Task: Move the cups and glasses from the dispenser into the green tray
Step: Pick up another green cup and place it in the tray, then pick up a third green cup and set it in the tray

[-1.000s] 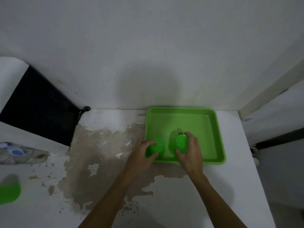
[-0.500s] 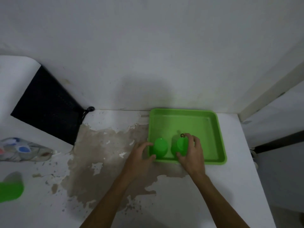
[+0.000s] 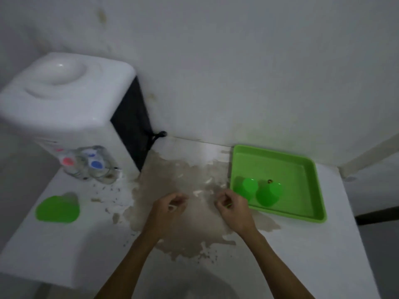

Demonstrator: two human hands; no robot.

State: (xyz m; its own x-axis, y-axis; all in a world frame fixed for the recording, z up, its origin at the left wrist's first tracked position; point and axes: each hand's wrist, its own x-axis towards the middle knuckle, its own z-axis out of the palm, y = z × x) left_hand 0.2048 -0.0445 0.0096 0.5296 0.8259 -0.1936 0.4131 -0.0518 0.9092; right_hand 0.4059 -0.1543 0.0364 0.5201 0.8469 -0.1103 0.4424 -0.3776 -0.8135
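Now empty and loosely curled above the stained white counter [image 3: 280,266], left hand [image 3: 167,209] and right hand [image 3: 233,209], two inverted green plastic cups [image 3: 250,187] parked in the shallow green plastic tray [image 3: 311,190], likely freed for the clear glasses [image 3: 92,165] under the white water dispenser [image 3: 64,100].

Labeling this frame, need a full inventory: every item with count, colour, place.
tray: 1, green, right rear of table, by wall
cups: 2, green, upside down, side by side in tray's near-left corner
dispenser: 1, white top, dark side, left rear of table
glasses: clear, count unclear, under dispenser's red and blue taps
green thing: 1, blurred, on table's left side, near dispenser
table: 1, white with large worn brown patch in middle
left hand: 1, loosely curled, empty, above the patch
right hand: 1, loosely curled, empty, beside tray's near-left corner
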